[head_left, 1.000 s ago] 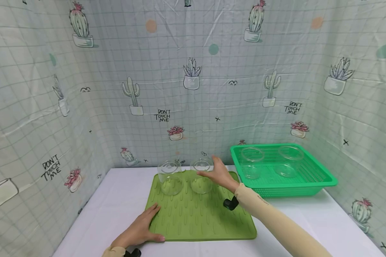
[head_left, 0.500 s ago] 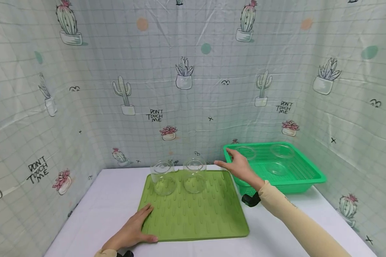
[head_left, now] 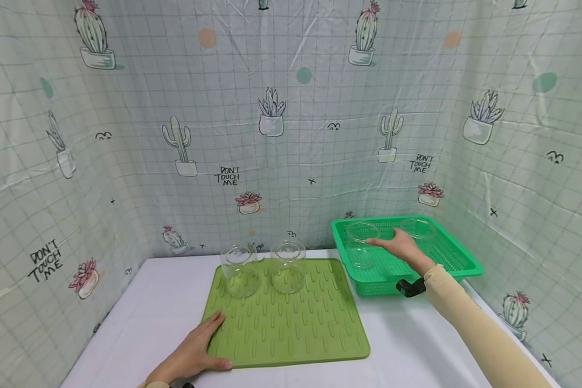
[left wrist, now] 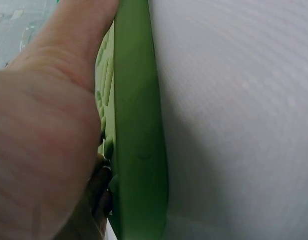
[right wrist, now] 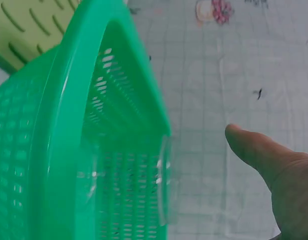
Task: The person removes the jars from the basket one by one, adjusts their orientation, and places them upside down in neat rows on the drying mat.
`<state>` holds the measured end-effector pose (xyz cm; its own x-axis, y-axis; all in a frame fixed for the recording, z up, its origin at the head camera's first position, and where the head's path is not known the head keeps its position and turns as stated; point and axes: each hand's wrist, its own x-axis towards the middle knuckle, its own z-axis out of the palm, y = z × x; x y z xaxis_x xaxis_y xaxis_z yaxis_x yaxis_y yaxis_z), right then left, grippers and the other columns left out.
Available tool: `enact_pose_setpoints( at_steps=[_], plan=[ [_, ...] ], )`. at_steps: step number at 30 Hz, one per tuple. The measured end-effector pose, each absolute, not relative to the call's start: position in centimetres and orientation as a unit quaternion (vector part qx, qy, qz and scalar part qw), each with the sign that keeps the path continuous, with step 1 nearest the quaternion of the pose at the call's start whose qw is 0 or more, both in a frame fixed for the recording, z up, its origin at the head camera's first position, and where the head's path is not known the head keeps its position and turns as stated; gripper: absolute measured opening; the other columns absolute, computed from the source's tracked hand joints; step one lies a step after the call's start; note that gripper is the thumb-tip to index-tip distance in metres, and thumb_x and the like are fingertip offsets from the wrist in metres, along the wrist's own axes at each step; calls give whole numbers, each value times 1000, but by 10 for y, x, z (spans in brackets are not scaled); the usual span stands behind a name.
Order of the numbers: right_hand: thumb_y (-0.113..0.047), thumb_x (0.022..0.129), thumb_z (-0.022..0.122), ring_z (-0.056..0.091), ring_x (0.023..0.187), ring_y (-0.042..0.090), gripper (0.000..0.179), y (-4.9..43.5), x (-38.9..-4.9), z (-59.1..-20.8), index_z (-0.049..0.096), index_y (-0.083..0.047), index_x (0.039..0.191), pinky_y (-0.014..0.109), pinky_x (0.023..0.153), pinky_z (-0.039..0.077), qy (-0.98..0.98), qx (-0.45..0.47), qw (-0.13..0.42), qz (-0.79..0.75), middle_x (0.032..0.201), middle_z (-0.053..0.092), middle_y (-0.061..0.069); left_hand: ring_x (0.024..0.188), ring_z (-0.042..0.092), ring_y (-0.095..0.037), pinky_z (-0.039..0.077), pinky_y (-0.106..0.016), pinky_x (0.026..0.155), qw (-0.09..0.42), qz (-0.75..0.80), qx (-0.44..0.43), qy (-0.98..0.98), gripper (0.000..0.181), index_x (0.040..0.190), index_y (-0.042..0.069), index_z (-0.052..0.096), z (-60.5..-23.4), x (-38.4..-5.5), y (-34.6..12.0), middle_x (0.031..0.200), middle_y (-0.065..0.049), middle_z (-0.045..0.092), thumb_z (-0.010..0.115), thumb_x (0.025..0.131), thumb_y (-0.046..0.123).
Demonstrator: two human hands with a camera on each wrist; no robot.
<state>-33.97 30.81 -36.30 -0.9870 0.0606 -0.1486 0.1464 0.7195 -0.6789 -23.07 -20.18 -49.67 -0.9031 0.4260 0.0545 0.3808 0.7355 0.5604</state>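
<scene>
My left hand (head_left: 191,347) rests on the front left corner of a green ribbed mat (head_left: 291,328), fingers and thumb spread along its edges; the left wrist view shows the mat's thick edge (left wrist: 139,120) close up. Two clear glass cups stand upside down at the mat's back: a left cup (head_left: 242,275) and a right cup (head_left: 288,272). Above a green plastic basket (head_left: 412,277) hovers my right hand (head_left: 400,248), thumb and fingers apart, holding nothing. Inside stand two upright clear cups, one (head_left: 361,250) left of the hand, another (head_left: 419,229) partly hidden behind it.
A white cloth (head_left: 160,302) covers the table. Patterned curtains (head_left: 291,156) enclose the back and both sides. The basket's raised rim (right wrist: 61,135) stands close to the right wrist camera, at the mat's right.
My right hand has left the right cup on the mat and moved right, over the basket. The left hand keeps its place on the mat. The head view has shifted slightly right.
</scene>
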Motion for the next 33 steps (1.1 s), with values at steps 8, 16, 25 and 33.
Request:
enact_pose_setpoints(
  at_steps=[8,16,25,33],
  plan=[
    [-56,87,63,1,142,54,119,317,-365,-379,-14,11,148,64,114,19,893,46,157,-419,155,-12,35,138,29,-50,30,-66,106,35,291,218,931,111,146,-7,33,-497,-230,-204,153,-28,27,81,68,55],
    [-44,85,70,0,144,50,119,309,-390,-398,-15,10,148,58,117,19,863,58,209,-456,156,-11,32,138,30,-49,31,-66,106,25,288,225,931,110,145,-7,34,-496,-229,-202,152,-28,29,81,68,56],
    [-35,89,67,3,144,50,103,305,-405,-405,-3,10,150,59,117,19,857,71,210,-466,156,-1,33,138,31,-48,32,-66,105,26,284,225,932,110,146,-6,34,-496,-227,-202,153,-27,29,80,69,57],
    [-38,89,66,3,143,51,113,301,-409,-410,-20,8,147,65,114,19,855,60,181,-482,156,-8,34,138,30,-49,31,-67,105,32,294,223,929,110,146,-6,33,-497,-226,-202,154,-27,28,81,69,55]
  ],
)
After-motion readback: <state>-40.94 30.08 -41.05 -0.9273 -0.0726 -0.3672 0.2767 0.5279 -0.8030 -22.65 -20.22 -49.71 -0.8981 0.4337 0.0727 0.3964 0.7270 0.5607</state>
